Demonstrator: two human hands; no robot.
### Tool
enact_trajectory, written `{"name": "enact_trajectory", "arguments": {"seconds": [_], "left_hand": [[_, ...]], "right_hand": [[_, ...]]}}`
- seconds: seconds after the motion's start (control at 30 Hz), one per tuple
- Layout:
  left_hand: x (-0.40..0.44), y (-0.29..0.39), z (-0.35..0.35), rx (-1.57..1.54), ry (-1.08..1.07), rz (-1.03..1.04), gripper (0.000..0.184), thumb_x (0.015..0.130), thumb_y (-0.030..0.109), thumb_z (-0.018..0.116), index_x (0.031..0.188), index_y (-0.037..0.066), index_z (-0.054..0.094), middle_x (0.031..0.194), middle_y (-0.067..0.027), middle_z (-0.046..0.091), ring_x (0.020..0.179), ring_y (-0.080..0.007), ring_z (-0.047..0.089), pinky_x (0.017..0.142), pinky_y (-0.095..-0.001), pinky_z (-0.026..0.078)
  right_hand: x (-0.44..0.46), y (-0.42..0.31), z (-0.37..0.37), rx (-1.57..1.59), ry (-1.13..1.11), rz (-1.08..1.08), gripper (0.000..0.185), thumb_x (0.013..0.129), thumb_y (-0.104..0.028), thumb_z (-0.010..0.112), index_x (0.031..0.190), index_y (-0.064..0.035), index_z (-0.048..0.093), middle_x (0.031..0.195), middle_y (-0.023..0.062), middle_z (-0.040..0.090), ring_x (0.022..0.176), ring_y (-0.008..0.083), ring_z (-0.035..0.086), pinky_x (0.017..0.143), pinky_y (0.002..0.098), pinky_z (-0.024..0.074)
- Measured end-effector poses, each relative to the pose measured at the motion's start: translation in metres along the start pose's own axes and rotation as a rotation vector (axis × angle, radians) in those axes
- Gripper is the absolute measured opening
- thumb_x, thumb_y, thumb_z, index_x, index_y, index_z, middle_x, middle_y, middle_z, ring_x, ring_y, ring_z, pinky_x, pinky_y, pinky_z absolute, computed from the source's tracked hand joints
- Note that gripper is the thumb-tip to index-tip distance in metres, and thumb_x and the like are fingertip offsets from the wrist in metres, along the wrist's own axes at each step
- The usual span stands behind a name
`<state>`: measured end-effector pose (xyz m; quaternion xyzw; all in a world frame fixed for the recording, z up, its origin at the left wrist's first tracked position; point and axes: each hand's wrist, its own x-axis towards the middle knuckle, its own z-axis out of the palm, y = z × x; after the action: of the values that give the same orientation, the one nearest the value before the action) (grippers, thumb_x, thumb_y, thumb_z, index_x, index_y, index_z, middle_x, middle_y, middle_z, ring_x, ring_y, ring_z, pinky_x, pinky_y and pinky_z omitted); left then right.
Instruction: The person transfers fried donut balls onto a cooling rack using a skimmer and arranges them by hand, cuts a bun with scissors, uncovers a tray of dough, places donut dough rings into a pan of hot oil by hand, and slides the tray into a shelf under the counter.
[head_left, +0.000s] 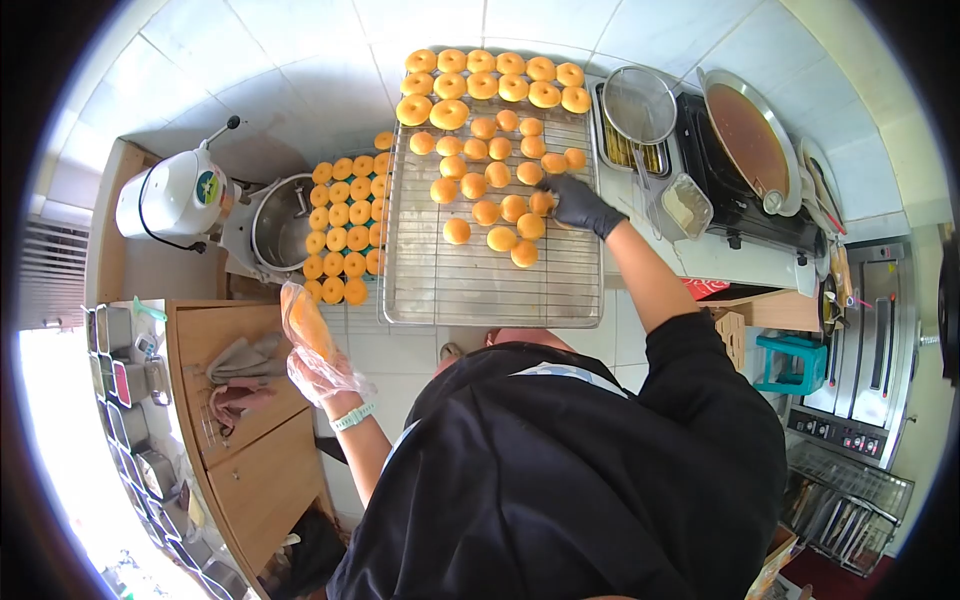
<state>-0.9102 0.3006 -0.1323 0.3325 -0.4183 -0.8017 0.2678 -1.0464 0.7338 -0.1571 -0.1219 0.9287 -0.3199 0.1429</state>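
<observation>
My left hand (315,345), in a clear plastic glove, is wrapped round an orange-brown item inside the plastic, left of the rack. My right hand (580,203), in a black glove, reaches over the right side of the wire rack (440,285). Its fingertips are at a small round dough ball (541,203); whether they grip it is hard to make out. Several golden balls lie loose on the middle of the rack. Ring doughnuts (449,114) stand in rows along its far edge, and more ring doughnuts (336,239) fill a lower rack at the left.
A white mixer (175,195) with a metal bowl (280,225) stands at the left. On the right counter are a strainer (640,105), a small tub (686,207) and a wide pan of brown liquid (748,135) on a stove. Wooden drawers (265,480) stand at lower left.
</observation>
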Motion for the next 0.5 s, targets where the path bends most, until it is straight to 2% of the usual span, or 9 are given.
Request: {"name": "enact_trajectory", "arguments": {"seconds": [0.07, 0.13, 0.2, 0.3, 0.33, 0.37, 0.5], "left_hand": [[0.027, -0.021, -0.036, 0.184, -0.025, 0.044, 0.018, 0.077, 0.027, 0.053, 0.083, 0.011, 0.047, 0.079, -0.0004, 0.050, 0.067, -0.0139, 0.051, 0.055, -0.0262, 0.046], [0.021, -0.019, -0.032, 0.104, 0.005, -0.018, 0.017, 0.077, 0.026, 0.053, 0.083, 0.011, 0.047, 0.080, -0.0006, 0.051, 0.068, -0.0139, 0.052, 0.056, -0.0263, 0.047], [-0.015, 0.008, 0.016, -0.244, 0.093, -0.177, 0.016, 0.077, 0.026, 0.053, 0.083, 0.012, 0.048, 0.080, -0.0007, 0.051, 0.068, -0.0137, 0.053, 0.057, -0.0264, 0.047], [-0.014, 0.008, 0.010, -0.183, -0.030, -0.126, 0.016, 0.077, 0.027, 0.053, 0.083, 0.013, 0.048, 0.080, -0.0009, 0.052, 0.070, -0.0136, 0.054, 0.057, -0.0272, 0.048], [-0.012, 0.008, 0.007, -0.182, -0.007, -0.143, 0.017, 0.077, 0.027, 0.053, 0.083, 0.013, 0.048, 0.080, -0.0009, 0.052, 0.070, -0.0136, 0.054, 0.057, -0.0269, 0.048], [-0.008, 0.007, 0.003, -0.183, 0.017, -0.161, 0.017, 0.077, 0.027, 0.053, 0.083, 0.013, 0.048, 0.080, -0.0010, 0.052, 0.070, -0.0136, 0.054, 0.057, -0.0267, 0.048], [-0.002, -0.003, -0.008, -0.152, -0.041, -0.170, 0.020, 0.077, 0.029, 0.054, 0.085, 0.012, 0.048, 0.080, -0.0016, 0.052, 0.068, -0.0150, 0.054, 0.056, -0.0263, 0.047]], "right_hand": [[-0.013, -0.019, 0.017, -0.135, 0.020, -0.032, 0.039, 0.062, -0.016, 0.060, 0.099, -0.0071, 0.052, 0.099, 0.0123, 0.049, 0.095, 0.0295, 0.047, 0.082, 0.0372, 0.0384], [-0.019, -0.027, 0.026, -0.254, 0.022, -0.039, 0.039, 0.062, -0.019, 0.062, 0.098, -0.0077, 0.053, 0.097, 0.0122, 0.050, 0.094, 0.0294, 0.047, 0.082, 0.0372, 0.0386], [-0.023, -0.030, 0.032, -0.357, 0.008, -0.026, 0.041, 0.061, -0.021, 0.064, 0.098, -0.0081, 0.053, 0.096, 0.0122, 0.050, 0.094, 0.0294, 0.047, 0.082, 0.0379, 0.0385], [-0.045, -0.032, 0.026, -0.435, -0.016, 0.044, 0.045, 0.058, -0.017, 0.065, 0.100, -0.0098, 0.049, 0.099, 0.0121, 0.048, 0.096, 0.0293, 0.045, 0.085, 0.0402, 0.0351], [-0.053, -0.033, 0.023, -0.475, -0.010, 0.058, 0.046, 0.057, -0.016, 0.065, 0.100, -0.0101, 0.049, 0.100, 0.0120, 0.047, 0.096, 0.0293, 0.045, 0.085, 0.0407, 0.0343], [-0.061, -0.034, 0.022, -0.408, -0.052, 0.068, 0.046, 0.056, -0.013, 0.065, 0.099, -0.0102, 0.048, 0.100, 0.0113, 0.046, 0.098, 0.0297, 0.044, 0.086, 0.0419, 0.0330], [-0.067, -0.039, 0.033, -0.212, 0.119, -0.076, 0.046, 0.059, -0.015, 0.064, 0.101, -0.0085, 0.046, 0.099, 0.0104, 0.047, 0.098, 0.0288, 0.044, 0.083, 0.0395, 0.0361]]}}
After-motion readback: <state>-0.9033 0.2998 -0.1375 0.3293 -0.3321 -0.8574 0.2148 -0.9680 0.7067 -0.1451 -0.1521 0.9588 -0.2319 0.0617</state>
